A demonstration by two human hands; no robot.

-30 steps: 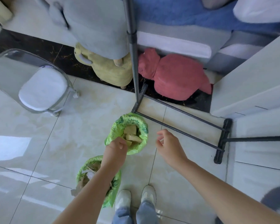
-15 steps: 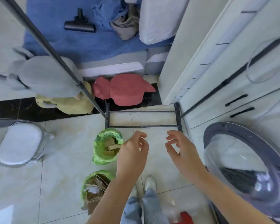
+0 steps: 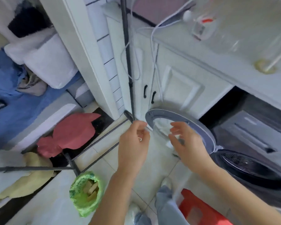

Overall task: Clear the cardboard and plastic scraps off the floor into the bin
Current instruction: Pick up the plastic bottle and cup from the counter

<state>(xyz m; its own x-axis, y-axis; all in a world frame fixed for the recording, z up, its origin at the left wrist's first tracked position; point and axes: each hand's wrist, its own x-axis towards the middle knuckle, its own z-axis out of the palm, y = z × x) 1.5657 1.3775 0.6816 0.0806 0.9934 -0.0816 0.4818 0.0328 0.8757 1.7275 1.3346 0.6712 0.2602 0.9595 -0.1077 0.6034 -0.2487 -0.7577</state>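
At the lower left, the green-lined bin (image 3: 85, 193) stands on the tiled floor (image 3: 44, 207), with cardboard scraps (image 3: 91, 189) sticking up inside it. Just above it is the dark metal foot of a rack (image 3: 96, 146), with a red cloth (image 3: 71, 132) and a yellowish cloth (image 3: 21, 184) lying beyond.

My left hand (image 3: 133, 143) is raised in mid-frame, fingers curled loosely inward, thumb close to them; I cannot tell whether it pinches anything, as the view is blurred. My right hand (image 3: 187, 141) hovers beside it, apart, fingers spread and relaxed, grasping nothing, in front of the open round door (image 3: 201, 127) of the washing machine (image 3: 253, 168). A red stool (image 3: 199, 208) shows at the bottom right, and white cables (image 3: 152, 46) hang over the cabinet (image 3: 177, 82) above.

Compared with half a second ago, my view has swung to the right: the bin now sits far to the lower left, the second bin has dropped out of sight, and the washing machine fills the right side. My hands have kept their spacing, both empty-looking as before.
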